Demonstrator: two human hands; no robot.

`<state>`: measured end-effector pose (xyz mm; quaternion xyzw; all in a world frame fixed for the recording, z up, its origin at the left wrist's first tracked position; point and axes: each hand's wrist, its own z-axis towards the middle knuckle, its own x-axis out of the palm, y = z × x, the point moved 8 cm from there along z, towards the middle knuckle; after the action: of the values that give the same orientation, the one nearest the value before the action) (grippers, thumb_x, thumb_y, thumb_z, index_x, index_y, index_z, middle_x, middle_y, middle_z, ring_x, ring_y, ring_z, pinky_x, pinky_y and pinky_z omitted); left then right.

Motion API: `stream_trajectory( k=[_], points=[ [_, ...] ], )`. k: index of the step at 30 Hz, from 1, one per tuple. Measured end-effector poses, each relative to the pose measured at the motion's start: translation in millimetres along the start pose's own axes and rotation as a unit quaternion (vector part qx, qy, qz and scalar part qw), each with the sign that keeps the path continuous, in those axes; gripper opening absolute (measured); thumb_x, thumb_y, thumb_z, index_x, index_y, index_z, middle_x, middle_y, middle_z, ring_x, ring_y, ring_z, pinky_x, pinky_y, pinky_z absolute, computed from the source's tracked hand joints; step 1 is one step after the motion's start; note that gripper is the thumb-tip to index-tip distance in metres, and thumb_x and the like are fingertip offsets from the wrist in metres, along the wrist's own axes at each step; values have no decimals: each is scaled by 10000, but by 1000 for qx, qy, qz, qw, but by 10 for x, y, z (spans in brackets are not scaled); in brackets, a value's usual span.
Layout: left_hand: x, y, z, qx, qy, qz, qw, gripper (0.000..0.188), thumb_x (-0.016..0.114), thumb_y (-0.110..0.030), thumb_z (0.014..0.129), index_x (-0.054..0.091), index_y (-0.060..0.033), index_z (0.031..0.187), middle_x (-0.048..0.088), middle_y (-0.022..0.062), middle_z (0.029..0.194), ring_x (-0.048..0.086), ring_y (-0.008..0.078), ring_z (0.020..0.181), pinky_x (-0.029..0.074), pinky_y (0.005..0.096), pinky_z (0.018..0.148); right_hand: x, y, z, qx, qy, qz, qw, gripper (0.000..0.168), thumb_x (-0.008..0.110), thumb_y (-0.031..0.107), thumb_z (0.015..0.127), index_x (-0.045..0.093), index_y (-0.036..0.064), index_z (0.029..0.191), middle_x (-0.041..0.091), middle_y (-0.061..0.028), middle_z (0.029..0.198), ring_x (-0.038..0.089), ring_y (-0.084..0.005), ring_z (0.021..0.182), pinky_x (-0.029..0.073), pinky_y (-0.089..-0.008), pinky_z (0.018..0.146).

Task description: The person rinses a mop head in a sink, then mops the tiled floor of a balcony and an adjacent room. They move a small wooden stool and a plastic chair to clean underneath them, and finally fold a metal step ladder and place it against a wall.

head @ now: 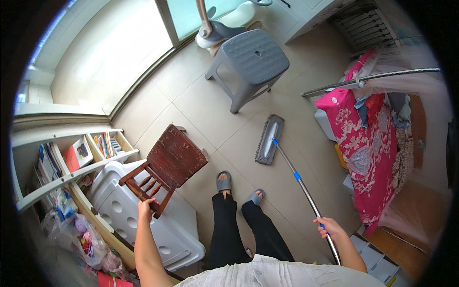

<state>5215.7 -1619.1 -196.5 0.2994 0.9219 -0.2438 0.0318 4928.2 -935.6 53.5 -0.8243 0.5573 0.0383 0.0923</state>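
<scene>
My left hand [147,208] grips the top rail of the backrest of a small dark red wooden chair [177,156], whose seat is scuffed. My right hand [329,228] is closed around the metal pole [308,195] of a flat mop, near a blue ring. The mop's grey fringed head [269,140] lies flat on the tiled floor, ahead of my feet and to their right. Farther ahead stands a grey plastic stool [255,57]. My feet, in grey slippers [224,182], are on the tiles between the chair and the mop.
White lidded plastic bins [172,229] stand at the left beside a shelf [77,174] with books and bags. At the right is a bed with a pink floral cloth [358,154], clothes and netting on a metal rail [337,86]. A sliding-door track [143,80] crosses the upper left.
</scene>
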Motion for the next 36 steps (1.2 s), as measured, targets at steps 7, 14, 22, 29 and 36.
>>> stream_trajectory(
  k=[7,14,22,29,36],
  points=[
    [1224,-1158,-1408,436,-195,276,834,715,612,-99,788,253,42,1389,283,269,1407,272,383,1324,209,420,1105,1,22,34,20,9,21,1000,266,504,370,949,530,122,1042,411,22,605,332,-55,444,298,-217,383],
    [3712,-1769,-1833,587,-1,422,691,791,743,-153,704,326,64,1339,309,300,1374,243,457,1314,207,487,1101,-116,33,89,41,31,10,999,296,479,385,958,512,122,1090,383,21,610,328,-64,455,317,-237,401],
    [6558,-2354,-1653,631,130,574,505,756,714,-228,721,364,19,1344,377,156,1403,405,319,1227,379,420,966,-380,157,139,103,52,12,993,295,519,367,943,539,106,1078,410,4,612,382,-90,466,358,-270,422],
    [7544,-3118,-743,555,132,599,562,749,699,-313,768,327,-21,1349,448,180,1319,525,362,1085,462,421,869,-426,707,567,11,-3,25,1000,245,549,322,930,525,79,907,484,-4,622,451,-94,496,386,-258,424],
    [7763,-3381,-580,449,214,689,527,957,810,-446,623,245,-115,1322,605,216,1073,599,398,985,489,441,807,-177,1114,577,5,-54,22,998,230,554,277,923,505,80,815,499,-8,602,467,-87,465,368,-260,370]
  ],
)
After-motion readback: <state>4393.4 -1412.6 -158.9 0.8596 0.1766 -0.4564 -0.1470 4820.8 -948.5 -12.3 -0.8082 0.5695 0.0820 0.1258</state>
